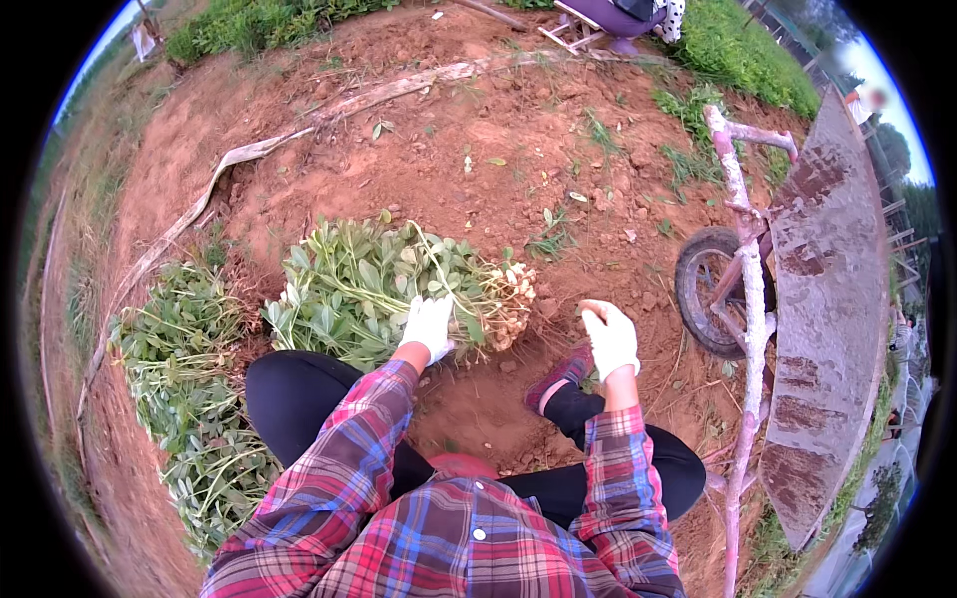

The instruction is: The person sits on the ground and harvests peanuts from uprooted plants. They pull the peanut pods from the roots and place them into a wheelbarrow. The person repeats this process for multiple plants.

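Observation:
My left hand (430, 327), in a white glove, grips the stems of a leafy bundle of peanut plants (359, 280) on the soil before me. At the bundle's right end, a cluster of pale peanut pods (510, 299) hangs on the roots, facing my right side. My right hand (611, 336), also gloved in white, is raised to the right of the pods and apart from them. Its fingers are partly curled, with nothing visible in them; the fingertip of the glove looks soiled. Beneath it is my patterned shoe (561, 374).
More uprooted peanut plants (202, 441) lie along my left. A wheelbarrow with a worn metal tray (826, 299), a pole handle (751, 314) and a tyre (699, 291) stands close on my right. A long weathered strip (389, 93) crosses the soil ahead. A person (628, 19) sits beyond.

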The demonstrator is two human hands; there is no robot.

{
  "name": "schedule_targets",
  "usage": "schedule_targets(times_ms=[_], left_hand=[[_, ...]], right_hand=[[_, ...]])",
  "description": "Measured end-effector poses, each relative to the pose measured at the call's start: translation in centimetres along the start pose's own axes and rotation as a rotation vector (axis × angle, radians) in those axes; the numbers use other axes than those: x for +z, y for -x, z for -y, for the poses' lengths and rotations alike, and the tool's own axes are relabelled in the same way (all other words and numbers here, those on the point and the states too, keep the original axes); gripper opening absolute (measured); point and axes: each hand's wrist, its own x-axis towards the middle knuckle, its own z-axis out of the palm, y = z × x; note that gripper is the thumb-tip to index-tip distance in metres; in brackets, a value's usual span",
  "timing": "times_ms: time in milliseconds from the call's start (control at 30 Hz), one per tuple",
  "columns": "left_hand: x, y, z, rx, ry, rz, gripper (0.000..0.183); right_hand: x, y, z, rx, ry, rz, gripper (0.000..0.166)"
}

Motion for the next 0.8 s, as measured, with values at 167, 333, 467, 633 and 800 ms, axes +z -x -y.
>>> schedule_targets(times_ms=[167, 333, 467, 633, 800], left_hand=[[-0.2, -0.4, -0.3, 0.013, 0.016, 0.019, 0.089], [0.1, -0.2, 0.3, -0.015, 0.005, 0.027, 0.09], [0.5, -0.3, 0.5, 0.017, 0.011, 0.022, 0.09], [0.3, -0.2, -0.1, 0.04, -0.009, 0.024, 0.089], [0.8, 0.5, 0.3, 0.045, -0.082, 0.032, 0.088]], right_hand=[[12.2, 0.7, -7.0, 0.14, 0.312, 0.019, 0.035], [14.3, 1.3, -6.4, 0.151, 0.293, -0.036, 0.029], [14.2, 1.3, -6.6, 0.2, 0.268, 0.018, 0.031], [12.8, 0.4, -4.0, 0.357, 0.415, 0.351, 0.037], [11.3, -2.0, -3.5, 0.444, 0.223, 0.748, 0.024]])
